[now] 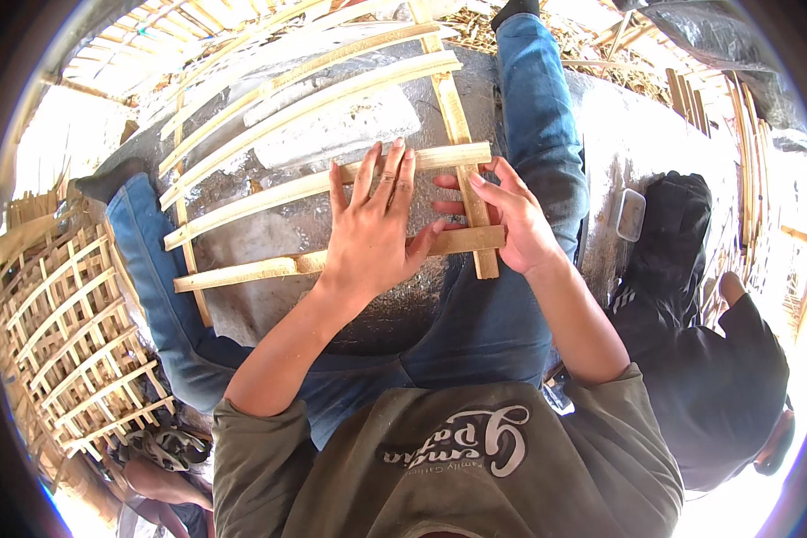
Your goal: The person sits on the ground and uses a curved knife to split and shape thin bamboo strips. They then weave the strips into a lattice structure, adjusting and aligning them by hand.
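Note:
A ladder-like frame of pale bamboo slats [269, 199] lies in front of me, across and between my legs. Several long slats run left to right over two crosspieces. My left hand [372, 220] lies over the two nearest slats with its fingers stretched out and spread, pressing down near their right part. At the frame's right end, my right hand [516, 215] is curled around the right crosspiece [475, 206]. Some of its fingertips show on the far side, between the two nearest slats; the thumb side is at the near edge.
A woven bamboo lattice [81, 332] stands at the left. To the right are a person in dark clothes [704, 377] and a small clear plastic container [630, 215]. A pale block [341, 125] lies beneath the frame. Bamboo strips [753, 170] stand at the far right.

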Demonstrator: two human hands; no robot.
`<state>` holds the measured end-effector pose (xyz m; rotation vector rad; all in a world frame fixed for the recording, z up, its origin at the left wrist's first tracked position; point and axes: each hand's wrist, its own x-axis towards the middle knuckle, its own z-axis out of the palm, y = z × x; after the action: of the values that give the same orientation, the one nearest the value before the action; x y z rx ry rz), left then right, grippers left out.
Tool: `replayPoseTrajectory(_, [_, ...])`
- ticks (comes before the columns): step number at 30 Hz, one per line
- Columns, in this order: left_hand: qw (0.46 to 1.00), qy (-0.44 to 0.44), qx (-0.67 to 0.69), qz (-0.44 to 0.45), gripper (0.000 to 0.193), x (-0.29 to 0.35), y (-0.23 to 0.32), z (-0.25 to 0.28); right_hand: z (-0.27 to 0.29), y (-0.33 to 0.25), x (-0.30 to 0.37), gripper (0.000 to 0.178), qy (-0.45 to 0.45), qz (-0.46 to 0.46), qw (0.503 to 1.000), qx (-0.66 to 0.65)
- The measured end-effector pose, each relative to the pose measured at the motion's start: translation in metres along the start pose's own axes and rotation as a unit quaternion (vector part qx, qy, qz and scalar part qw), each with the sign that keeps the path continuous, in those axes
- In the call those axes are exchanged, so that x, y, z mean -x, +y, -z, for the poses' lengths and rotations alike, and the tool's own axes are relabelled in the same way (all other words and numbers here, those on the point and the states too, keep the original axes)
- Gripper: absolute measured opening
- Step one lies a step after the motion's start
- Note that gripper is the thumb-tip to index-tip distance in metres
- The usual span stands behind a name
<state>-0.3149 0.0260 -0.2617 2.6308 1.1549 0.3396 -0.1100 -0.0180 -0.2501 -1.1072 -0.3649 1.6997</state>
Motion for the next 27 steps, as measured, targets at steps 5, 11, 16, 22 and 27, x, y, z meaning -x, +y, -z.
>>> replayPoseTrajectory(5, [1.0,-0.001,-0.013,-0.002,0.076,0.0,0.001,-0.002,0.003,-0.006,-0.007,0.045,0.028,-0.056,0.997,0.04])
replayPoseTrajectory(11, [1.0,-0.002,-0.014,-0.006,0.077,-0.001,0.001,-0.003,-0.002,-0.002,-0.018,0.045,0.079,-0.039,0.99,0.108])
replayPoseTrajectory(16, [0.999,-0.027,-0.031,0.001,0.078,0.0,0.002,-0.003,0.002,0.009,-0.024,0.038,0.104,-0.008,0.985,0.134])
replayPoseTrajectory(22, [0.998,-0.047,-0.04,-0.005,0.079,-0.004,0.003,0.002,-0.002,0.007,-0.024,0.036,0.113,0.0,0.984,0.14])
replayPoseTrajectory(27, [0.995,0.097,0.017,-0.017,0.07,-0.045,-0.023,0.008,0.001,0.007,-0.026,0.036,0.101,-0.002,0.985,0.143])
